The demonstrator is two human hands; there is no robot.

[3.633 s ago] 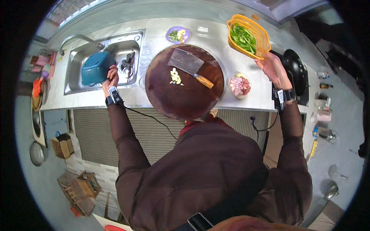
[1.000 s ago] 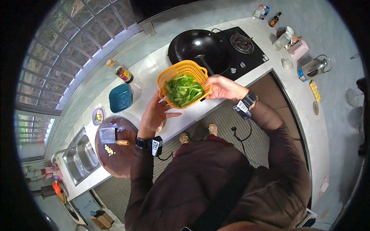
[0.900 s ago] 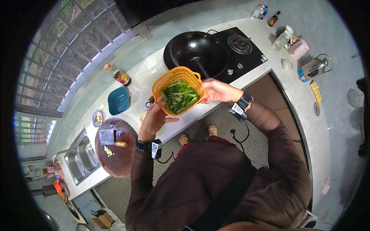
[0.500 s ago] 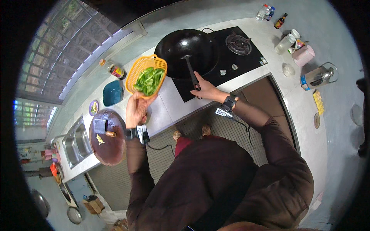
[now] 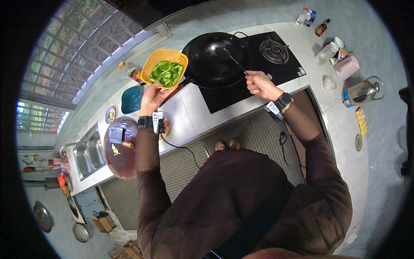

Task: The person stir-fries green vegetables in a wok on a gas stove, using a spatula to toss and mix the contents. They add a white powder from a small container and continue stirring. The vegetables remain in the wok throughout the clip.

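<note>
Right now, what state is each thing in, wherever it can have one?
Left hand: holding yellow basket
Yellow basket: held up, greens inside
Right hand: closed around long-handled utensil
Long-handled utensil: head over wok, contact unclear
Wok: on stove, uncovered
Right burner: no pan on it
Cleaver: lying on chopping board
Pale chopped pieces: on board beside cleaver
Blue basin: upright, uncovered

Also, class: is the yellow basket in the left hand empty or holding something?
Not empty: leafy greens lie inside the yellow basket, though part of its lattice wall is bare.
</note>
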